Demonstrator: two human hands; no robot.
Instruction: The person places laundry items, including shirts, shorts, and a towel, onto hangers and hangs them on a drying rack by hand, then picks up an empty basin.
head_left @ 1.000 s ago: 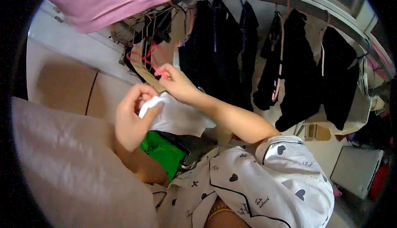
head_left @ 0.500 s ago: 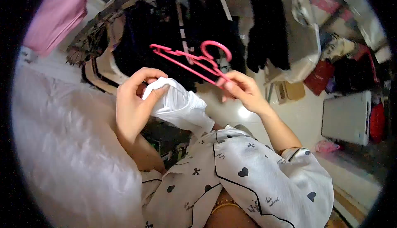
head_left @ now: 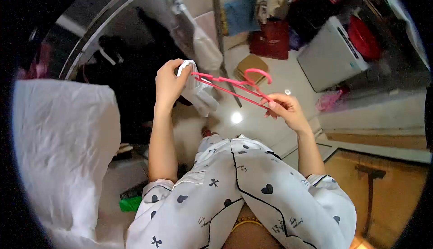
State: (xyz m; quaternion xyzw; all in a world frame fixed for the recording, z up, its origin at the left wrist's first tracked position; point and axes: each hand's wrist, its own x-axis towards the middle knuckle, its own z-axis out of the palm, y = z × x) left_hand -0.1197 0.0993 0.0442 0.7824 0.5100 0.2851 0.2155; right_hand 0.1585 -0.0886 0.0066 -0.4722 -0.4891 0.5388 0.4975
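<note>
A pink plastic hanger (head_left: pixel 228 89) is held out in front of me, its hook pointing away from my body. My right hand (head_left: pixel 285 109) grips its right end between thumb and fingers. Pinched in my left hand (head_left: pixel 172 80) is the edge of a white cloth garment (head_left: pixel 198 94), which hangs down below the fingers. The hanger's left end lies at the garment's upper edge; whether it is inside the opening I cannot tell.
Dark clothes (head_left: pixel 131 68) hang at the left under a curved rail (head_left: pixel 90 30). White fabric (head_left: pixel 63 149) fills the near left. A light grey box-shaped object (head_left: pixel 331 55), a red bag (head_left: pixel 270 40) and cardboard (head_left: pixel 252 67) stand beyond on the tiled floor (head_left: pixel 270 134).
The view has turned to the right, away from the hanging clothes. The pink hanger has come away from the rack, and its left end has moved up to the white garment.
</note>
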